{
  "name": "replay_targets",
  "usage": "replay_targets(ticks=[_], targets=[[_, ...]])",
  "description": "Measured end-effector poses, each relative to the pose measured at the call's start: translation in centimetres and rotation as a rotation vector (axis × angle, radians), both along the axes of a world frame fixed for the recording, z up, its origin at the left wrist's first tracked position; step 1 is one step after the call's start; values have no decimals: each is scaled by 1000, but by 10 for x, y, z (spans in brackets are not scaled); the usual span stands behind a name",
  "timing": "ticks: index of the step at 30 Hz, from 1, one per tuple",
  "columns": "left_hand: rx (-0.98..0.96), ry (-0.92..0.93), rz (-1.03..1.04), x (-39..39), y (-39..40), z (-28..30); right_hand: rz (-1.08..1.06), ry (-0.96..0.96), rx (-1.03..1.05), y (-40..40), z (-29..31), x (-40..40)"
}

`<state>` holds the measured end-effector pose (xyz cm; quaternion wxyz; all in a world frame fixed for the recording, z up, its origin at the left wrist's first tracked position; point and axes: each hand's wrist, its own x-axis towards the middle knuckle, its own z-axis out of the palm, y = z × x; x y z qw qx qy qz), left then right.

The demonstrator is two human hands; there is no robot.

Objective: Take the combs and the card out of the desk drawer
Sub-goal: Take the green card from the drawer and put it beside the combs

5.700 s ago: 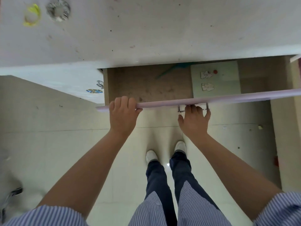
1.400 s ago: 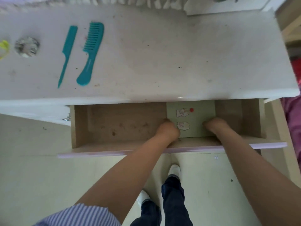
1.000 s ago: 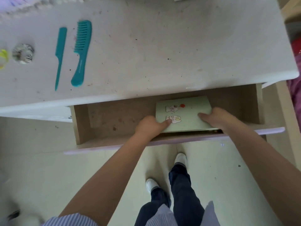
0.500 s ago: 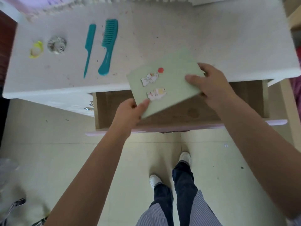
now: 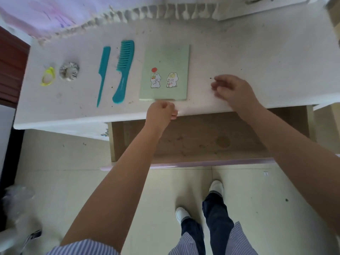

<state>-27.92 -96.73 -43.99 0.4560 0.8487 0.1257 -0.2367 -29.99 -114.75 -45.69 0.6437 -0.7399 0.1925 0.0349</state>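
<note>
While the one desk top (image 5: 239,52) fills the upper part of the view, the one drawer (image 5: 202,142) hangs pulled out just below its front edge, nothing lying on its stained wooden floor. Two arms reach up from below. One pale green card (image 5: 165,70) lies flat on the desk top, two little cartoon animal stickers on its face, its near edge close to the desk's front edge. Two teal combs sit to the left of the card: the wide-toothed comb (image 5: 123,70) just beside it, the thin tail comb (image 5: 103,70) next along, both lengthwise, handles toward the desk's front. Right hand (image 5: 233,92) sits over the desk top to the right of the card, apart from it, fingers loosely curled and holding nothing. Left hand (image 5: 161,114) is at the desk's front edge, right below the card's near edge, fingers curled into a loose fist, empty; whether it touches the card, can't tell. Far left of the combs: one striped scrunchie (image 5: 69,72), then one yellow hair tie (image 5: 48,76), the smallest things here.
</note>
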Motion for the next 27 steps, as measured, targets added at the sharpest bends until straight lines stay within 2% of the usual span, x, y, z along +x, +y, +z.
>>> replay_targets(ticks=[3,5,7,9,11,14,18,20,24,27], targets=[[299,-154,-275,-27,5,-12,435,-92,-668,-24,-13,-29],[517,-302,-567,-59,15,-24,720,-63,-994,-34,-23,-49],[659,-411,-793,-89,31,-41,919,-59,-1149,-34,-29,-77],[743,-571,-845,-105,49,-59,1052,-30,-1211,-27,-33,-99],[831,-565,-832,-102,59,-64,1019,-88,-1272,-26,-41,-111],[854,-590,-815,-95,69,-74,903,-173,-1249,-30,-52,-115],[841,-705,-657,-91,72,-73,674,-238,-1251,-40,-48,-118],[807,-748,-614,-79,73,-64,646,-256,-1297,-43,-36,-106],[828,-699,-645,-45,63,-46,688,-122,-1331,-45,-20,-76],[877,-597,-614,-26,50,-39,549,-150,-1325,-49,-21,-50]])
